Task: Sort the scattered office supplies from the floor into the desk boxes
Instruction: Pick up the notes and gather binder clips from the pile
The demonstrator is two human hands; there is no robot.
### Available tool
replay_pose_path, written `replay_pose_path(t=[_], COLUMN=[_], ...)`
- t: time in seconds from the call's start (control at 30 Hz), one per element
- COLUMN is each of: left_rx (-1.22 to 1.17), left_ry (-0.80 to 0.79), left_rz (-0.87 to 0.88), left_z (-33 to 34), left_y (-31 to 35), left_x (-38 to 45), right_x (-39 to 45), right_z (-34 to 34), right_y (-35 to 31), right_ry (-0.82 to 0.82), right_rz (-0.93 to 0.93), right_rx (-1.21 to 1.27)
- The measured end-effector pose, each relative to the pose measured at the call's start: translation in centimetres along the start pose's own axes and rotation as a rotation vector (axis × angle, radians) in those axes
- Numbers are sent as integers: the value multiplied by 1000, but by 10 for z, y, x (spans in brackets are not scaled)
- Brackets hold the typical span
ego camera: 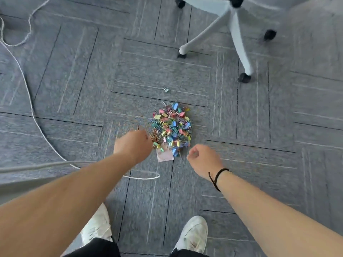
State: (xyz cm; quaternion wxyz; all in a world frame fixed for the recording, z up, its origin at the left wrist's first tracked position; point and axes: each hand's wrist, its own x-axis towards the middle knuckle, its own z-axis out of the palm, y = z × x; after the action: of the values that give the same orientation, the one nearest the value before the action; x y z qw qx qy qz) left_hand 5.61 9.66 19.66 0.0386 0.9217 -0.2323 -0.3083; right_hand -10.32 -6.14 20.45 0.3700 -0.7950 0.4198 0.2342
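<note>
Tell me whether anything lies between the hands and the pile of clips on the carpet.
Nothing visible does. The left hand is at the left edge of the pile of clips, and the right hand hangs just right of its near end. The desk boxes are out of view.

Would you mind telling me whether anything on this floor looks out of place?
Yes: a heap of multicoloured binder clips and paper clips lies spilled on the grey carpet, with one stray clip apart, nearer the white chair base.

Multicoloured clip pile point(171, 127); grey lined carpet point(74, 89); white shoes point(193, 233).
</note>
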Motion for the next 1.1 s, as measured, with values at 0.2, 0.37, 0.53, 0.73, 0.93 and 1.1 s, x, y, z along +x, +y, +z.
replay_pose_path(t=[0.2,0.37,0.53,0.73,0.93,1.1], left_rx=[263,372,321,338,463,589], left_ry=[-62,-114,-102,-163,-101,-33], left_rz=[212,379,555,561,710,864], left_z=[120,164,163,174,178,177], left_y=[-24,-37,-31,-32,-38,-35], left_x=[79,115,129,137,130,137], right_x=[112,163,180,174,167,183], right_z=[78,86,83,91,122,123], right_y=[54,81,91,89,89,76], right_ry=[28,50,42,-118,-168,-143], right_rz=[-74,-110,0,77,132,42], right_rx=[-195,-253,67,196,267,448])
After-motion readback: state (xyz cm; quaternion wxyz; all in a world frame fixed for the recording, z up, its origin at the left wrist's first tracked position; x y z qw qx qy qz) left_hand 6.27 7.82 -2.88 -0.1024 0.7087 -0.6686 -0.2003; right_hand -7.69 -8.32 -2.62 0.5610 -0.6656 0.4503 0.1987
